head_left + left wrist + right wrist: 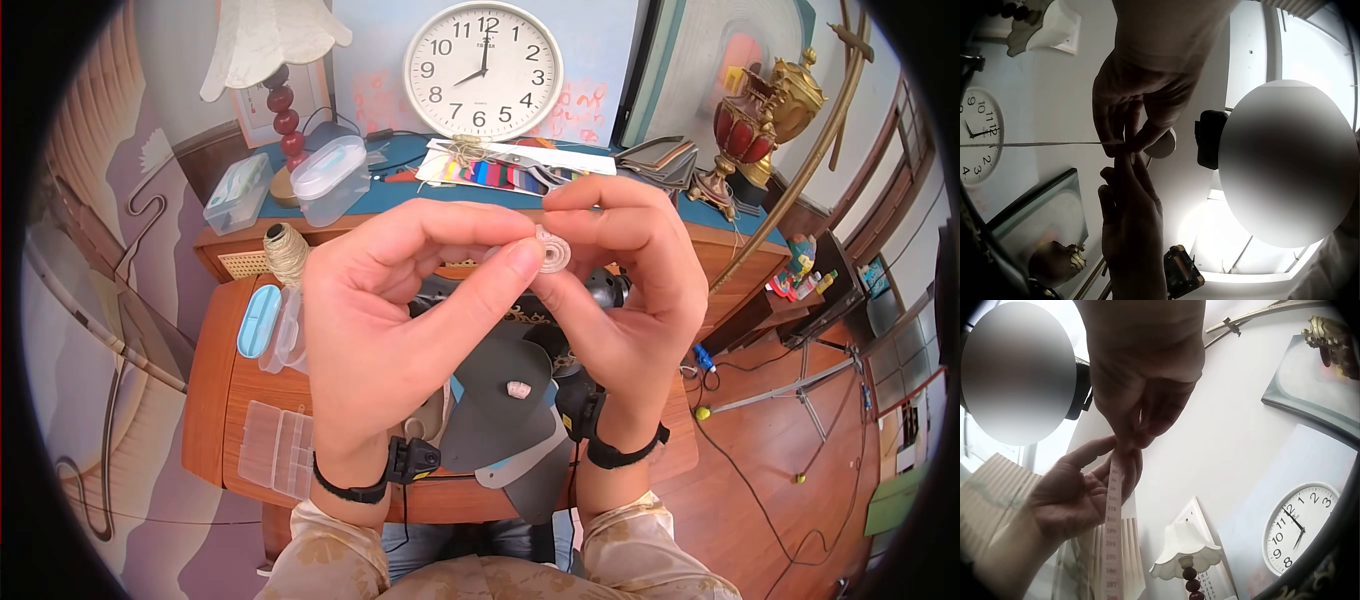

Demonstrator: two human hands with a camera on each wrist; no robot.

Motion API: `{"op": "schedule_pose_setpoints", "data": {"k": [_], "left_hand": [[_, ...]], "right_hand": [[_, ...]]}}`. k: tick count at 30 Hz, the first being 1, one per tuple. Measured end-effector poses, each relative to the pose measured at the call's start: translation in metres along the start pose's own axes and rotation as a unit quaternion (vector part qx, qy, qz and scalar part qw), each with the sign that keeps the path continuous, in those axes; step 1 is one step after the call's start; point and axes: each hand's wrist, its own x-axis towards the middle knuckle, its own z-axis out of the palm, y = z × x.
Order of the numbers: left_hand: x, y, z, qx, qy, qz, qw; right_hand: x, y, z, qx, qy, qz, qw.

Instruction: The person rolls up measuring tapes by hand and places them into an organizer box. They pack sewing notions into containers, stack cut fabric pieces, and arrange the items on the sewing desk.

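Note:
A soft measuring tape point(553, 254) is wound into a small pale coil, held up in front of the chest. My left hand point(385, 320) pinches the coil's left side between thumb and forefinger. From the other side, my right hand point(640, 270) pinches it with thumb and fingers, the tips of both hands meeting there. In the right wrist view a printed, numbered length of the tape point(1112, 531) runs away from the fingers; the left wrist view shows the tape point(1054, 144) edge-on as a thin line. Below, a small pale pink bundle point(518, 389) lies on dark grey sheets point(490, 425).
A clear divided box point(275, 450), a blue-lidded case point(260, 320) and a twine cone point(287, 255) are on the left. Behind stand a wall clock point(484, 70), a lamp point(285, 120), scissors point(520, 160) and colour swatches point(490, 174). Cables and a tripod point(800, 380) occupy the floor at right.

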Motion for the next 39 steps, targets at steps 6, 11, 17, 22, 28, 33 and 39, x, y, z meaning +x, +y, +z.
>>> {"op": "schedule_pose_setpoints", "data": {"k": [6, 11, 17, 22, 28, 33, 39], "left_hand": [[0.000, 0.000, -0.001, -0.008, 0.008, -0.005, 1.000], [0.000, 0.001, 0.000, -0.002, -0.004, -0.003, 1.000], [0.000, -0.001, -0.002, 0.000, -0.001, 0.000, 1.000], [0.000, 0.001, 0.000, 0.012, -0.011, 0.006, 1.000], [0.000, -0.003, -0.001, -0.005, 0.000, -0.002, 1.000], [0.000, -0.001, -0.001, 0.001, -0.007, -0.001, 1.000], [0.000, -0.002, 0.000, 0.000, -0.005, -0.002, 1.000]], "right_hand": [[0.008, 0.000, 0.000, -0.003, -0.017, -0.001, 1.000], [-0.001, 0.002, -0.004, -0.010, -0.026, -0.023, 0.999], [0.009, -0.007, 0.001, 0.007, -0.003, 0.045, 0.999], [0.002, 0.005, -0.006, -0.018, -0.035, -0.034, 0.999], [0.010, -0.012, -0.001, 0.001, -0.024, 0.038, 0.999], [0.001, 0.006, -0.005, -0.011, -0.033, -0.034, 0.999], [0.007, -0.011, -0.001, 0.005, -0.011, 0.036, 0.999]]}}
